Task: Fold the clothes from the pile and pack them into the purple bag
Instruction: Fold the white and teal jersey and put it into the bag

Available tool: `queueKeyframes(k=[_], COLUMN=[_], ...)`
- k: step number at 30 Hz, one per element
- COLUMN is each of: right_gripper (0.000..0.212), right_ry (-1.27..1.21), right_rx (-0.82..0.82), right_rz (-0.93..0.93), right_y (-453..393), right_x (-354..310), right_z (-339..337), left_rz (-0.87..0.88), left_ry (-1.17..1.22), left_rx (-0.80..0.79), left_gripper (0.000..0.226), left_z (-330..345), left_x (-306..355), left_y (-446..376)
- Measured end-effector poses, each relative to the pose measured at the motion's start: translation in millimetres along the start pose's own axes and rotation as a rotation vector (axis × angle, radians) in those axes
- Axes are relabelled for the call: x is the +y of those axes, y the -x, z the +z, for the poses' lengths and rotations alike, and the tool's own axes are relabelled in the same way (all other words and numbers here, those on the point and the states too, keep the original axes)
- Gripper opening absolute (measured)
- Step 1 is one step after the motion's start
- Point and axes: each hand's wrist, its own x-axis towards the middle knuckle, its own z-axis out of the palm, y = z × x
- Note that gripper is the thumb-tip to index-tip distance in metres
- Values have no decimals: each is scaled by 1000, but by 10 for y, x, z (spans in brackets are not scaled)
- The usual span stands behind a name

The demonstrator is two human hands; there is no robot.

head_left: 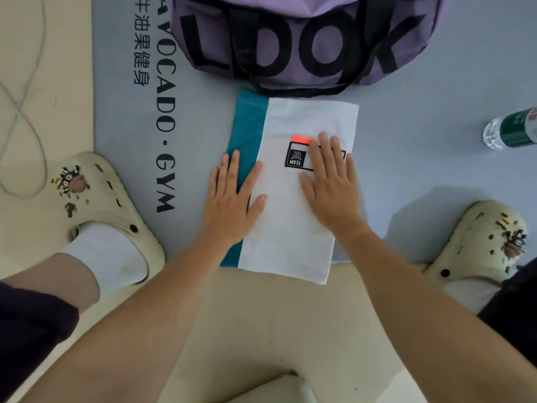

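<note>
Folded garment (293,216), one: white with a teal panel along its left edge, an orange tab and a black-framed "TEAM" label on top. Lies flat at the centre of the frame, mostly on the mat, its near end overhanging onto the floor; its far end just touches the bag's strap.

Purple bag (305,39), one: top centre of the frame, large black letters "LOOK" and black straps, resting on the mat beyond the garment.

Hands, two: left hand (232,199) flat across the teal-white seam, fingers (235,167) straight and spread, gripping nothing; right hand (331,187) flat on the white panel, fingers straight, partly covering the label, gripping nothing.

Surface: grey-blue mat (436,158), one, printed "AVOCADO · GYM" with Chinese characters along its left side, laid on a cream floor (261,330).

Surroundings: cream clogs with charms, two, left clog (110,199) at the mat's lower-left corner with a white sock, right clog (479,242) at lower right. Plastic bottle (511,129), one, green label, lying at the right edge. Grey cable (26,91), one, looped on the floor at upper left.
</note>
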Motion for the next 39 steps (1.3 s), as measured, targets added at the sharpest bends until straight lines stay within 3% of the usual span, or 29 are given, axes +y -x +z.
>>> queueKeyframes(k=[4,7,9,14,19,24,26,32,35,39], right_gripper=[66,43,34,27,21,29,29,31,19,8], right_ry=[-150,-302,-410,-584,-645,-725,-737,-836,-1016,-1282], right_rx=[128,141,78,25,18,-56,-60,-117,-131,-147], right_rz=[328,623,743,820,828,857,861,804,793,789], right_y=[199,398,477,509,555,502,472,388,439,555], right_x=[-46,-75,-122,-29,262,311,332,475,533,593], right_z=[-129,-149,-132,-179,-288,-305,-304,-387,-438,-476], left_rz=[-490,-842,-965,-941,-836,-1068,-1084,-906,-782,-754], left_ry=[298,643,728,681,628,1041,1152,1340,1382,1544], left_rx=[146,183,140,-7,-84,-95,-125,-256,-351,-379], left_gripper=[69,45,42,50,42,38,32,25,18,21], left_z=[-196,-346,-405,-456,-409,-378,-390,-483,-491,-483], left_x=[249,430,502,505,783,1034,986,692,547,358], left_y=[-3,-82,-134,-188,-177,-248,-282,-247,-193,-168])
